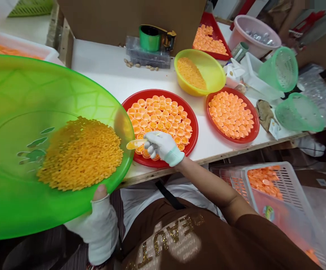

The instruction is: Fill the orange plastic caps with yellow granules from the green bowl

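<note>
Large bowl (5, 198) bright green (darker print (36, 155)), pellets (84, 157) yellow-orange.

The right grip (161, 144), white-gloved with a pale green cuff (176, 156), is palm down, its fingers (151, 150) curled inward. The bare right forearm (213, 183) runs diagonally from the brown sleeve (255, 228). The left grip (102, 225), also white-gloved, shows a bare thumb tip (100, 192) pointing upward; its other fingers are hidden.

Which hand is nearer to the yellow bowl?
Right. The right hand is over a red tray in front of the yellow bowl; the left hand, farther, holds the green basin.
</note>
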`<action>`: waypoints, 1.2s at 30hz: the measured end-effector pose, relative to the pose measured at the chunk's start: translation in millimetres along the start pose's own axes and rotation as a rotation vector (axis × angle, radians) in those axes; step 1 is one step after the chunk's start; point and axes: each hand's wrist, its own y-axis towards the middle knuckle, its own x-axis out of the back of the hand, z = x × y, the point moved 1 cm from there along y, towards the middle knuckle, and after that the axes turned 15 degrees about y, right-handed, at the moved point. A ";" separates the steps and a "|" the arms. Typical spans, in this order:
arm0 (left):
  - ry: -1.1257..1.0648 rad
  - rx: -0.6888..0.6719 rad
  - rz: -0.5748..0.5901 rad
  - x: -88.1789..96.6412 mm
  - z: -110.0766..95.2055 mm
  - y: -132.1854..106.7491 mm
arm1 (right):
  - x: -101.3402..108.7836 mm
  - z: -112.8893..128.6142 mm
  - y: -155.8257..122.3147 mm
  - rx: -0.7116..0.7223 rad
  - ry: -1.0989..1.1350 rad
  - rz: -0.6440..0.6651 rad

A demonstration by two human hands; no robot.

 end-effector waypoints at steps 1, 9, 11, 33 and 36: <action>0.004 -0.005 0.002 -0.1 -1.0 0.7 | 10.2 7.6 -4.1 0.030 -0.001 -0.024; 0.011 0.007 0.003 -1.3 -7.0 1.6 | 84.6 52.2 -29.2 0.508 -0.352 -0.359; 0.005 0.023 -0.013 -1.9 -4.9 1.2 | 96.4 52.4 -28.7 0.632 -0.539 -0.353; -0.002 0.006 -0.016 -1.6 -1.8 -8.9 | -39.2 -40.7 4.7 0.033 -0.297 0.066; -0.022 0.058 0.021 1.5 -3.5 -7.7 | -28.6 -28.6 4.2 0.011 -0.122 0.033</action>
